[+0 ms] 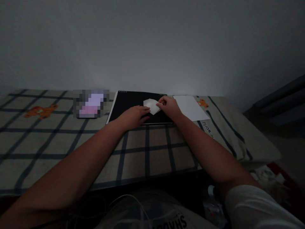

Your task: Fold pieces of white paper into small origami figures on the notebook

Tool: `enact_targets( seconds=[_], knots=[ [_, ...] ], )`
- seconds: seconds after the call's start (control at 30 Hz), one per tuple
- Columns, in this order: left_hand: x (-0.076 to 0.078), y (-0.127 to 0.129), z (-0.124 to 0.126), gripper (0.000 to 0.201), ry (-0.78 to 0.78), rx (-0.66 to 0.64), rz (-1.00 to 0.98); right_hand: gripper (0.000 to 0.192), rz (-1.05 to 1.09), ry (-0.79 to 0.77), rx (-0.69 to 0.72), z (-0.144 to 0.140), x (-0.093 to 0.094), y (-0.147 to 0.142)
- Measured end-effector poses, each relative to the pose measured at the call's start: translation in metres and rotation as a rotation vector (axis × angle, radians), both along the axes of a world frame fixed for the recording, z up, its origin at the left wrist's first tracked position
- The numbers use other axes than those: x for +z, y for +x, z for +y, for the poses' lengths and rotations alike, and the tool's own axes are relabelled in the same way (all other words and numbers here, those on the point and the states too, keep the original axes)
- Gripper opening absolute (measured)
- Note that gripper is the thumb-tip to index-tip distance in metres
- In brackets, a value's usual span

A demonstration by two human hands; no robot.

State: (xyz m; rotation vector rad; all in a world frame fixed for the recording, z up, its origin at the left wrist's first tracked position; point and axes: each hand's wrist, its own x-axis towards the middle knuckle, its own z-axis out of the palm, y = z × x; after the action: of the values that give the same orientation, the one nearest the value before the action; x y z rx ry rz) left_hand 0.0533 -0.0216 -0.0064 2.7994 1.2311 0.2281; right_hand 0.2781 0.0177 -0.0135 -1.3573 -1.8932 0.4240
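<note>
A small folded piece of white paper point(152, 105) lies over a black pad point(130, 102) with rows of holes along its far edge. My right hand point(168, 106) pinches the paper's right corner between thumb and fingers. From the other side, my left hand point(137, 117) rests on the pad with its fingers stretched out, the tips touching the paper's left edge. A larger white sheet point(189, 108) lies flat on the cloth, just right of my right hand.
A checked tablecloth point(133, 159) covers the table, which stands against a grey wall point(152, 47). At the left lies a blurred-out phone-like thing point(92, 105). Below the table's front edge, a clear plastic bottle point(214, 206) and a red bin point(292, 184) with crumpled paper show at the right.
</note>
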Motion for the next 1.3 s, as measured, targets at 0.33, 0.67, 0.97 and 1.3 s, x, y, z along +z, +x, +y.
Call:
enact_targets(
  seconds=[0.33,0.67,0.97,1.3],
  knots=[
    [-0.001,0.002,-0.002,0.047,-0.026,0.051,-0.006,0.009,-0.069,0.11,0.027,0.004,-0.002,-0.001],
    [-0.001,0.001,-0.003,0.051,-0.031,0.044,-0.001,0.013,-0.198,0.219,0.039,-0.003,0.001,-0.001],
    [0.0,-0.001,-0.004,0.051,-0.019,0.014,0.058,0.013,-0.452,0.299,0.144,-0.014,0.016,0.003],
    [0.004,0.002,-0.014,0.074,-0.031,0.041,0.205,0.023,-0.762,0.308,0.177,-0.022,0.027,0.006]
  ],
)
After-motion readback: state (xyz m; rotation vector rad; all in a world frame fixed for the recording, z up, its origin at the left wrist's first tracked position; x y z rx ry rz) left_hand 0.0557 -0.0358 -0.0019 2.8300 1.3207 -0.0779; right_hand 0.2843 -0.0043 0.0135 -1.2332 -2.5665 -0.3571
